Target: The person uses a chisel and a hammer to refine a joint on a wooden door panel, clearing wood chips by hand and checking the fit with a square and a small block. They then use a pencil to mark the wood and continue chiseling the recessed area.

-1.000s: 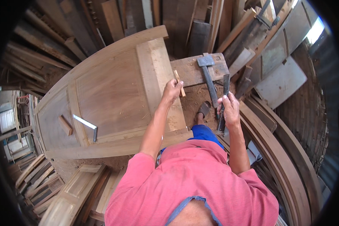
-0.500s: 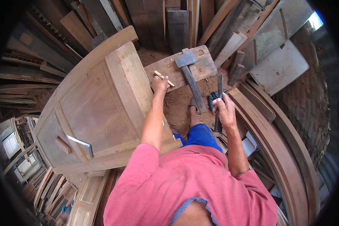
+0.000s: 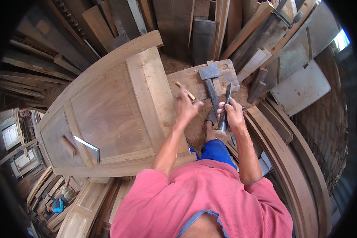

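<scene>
The left hand [image 3: 186, 106] has lowered from the wooden block [image 3: 202, 79], fingers loosely curled, no longer pinching the small wood sliver [image 3: 185, 90] now lying there. The right hand [image 3: 233, 115] keeps clenching 1 chisel [image 3: 225, 107] beside the hammer [image 3: 210, 85].

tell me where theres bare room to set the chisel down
The door is mostly bare between the try square and its near stile. The block is crowded: hammer and wood slivers. The right hand holds the chisel; the left hand hovers.
</scene>
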Demonstrator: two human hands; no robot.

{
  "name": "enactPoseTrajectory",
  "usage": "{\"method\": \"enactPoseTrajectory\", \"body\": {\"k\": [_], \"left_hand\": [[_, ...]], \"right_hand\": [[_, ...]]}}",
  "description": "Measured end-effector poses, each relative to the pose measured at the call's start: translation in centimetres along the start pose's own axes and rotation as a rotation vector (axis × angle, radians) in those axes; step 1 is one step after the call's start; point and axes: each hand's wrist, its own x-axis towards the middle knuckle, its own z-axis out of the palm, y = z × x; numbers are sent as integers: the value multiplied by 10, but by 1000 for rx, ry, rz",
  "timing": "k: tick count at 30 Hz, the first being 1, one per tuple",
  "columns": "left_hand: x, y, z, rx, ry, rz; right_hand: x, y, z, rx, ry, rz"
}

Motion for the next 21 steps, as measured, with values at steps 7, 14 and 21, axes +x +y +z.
{"method": "enactPoseTrajectory", "body": {"k": [7,14,21], "left_hand": [[-45,65,-61,75,-60,1094],[22,45,-99,-673,110,555],[79,17,-111,-701,281,439]], "right_hand": [[33,26,46,232,-399,46],[79,60,87,-1052,-10,-291],[85,70,73,-1261,477,-467]]}}
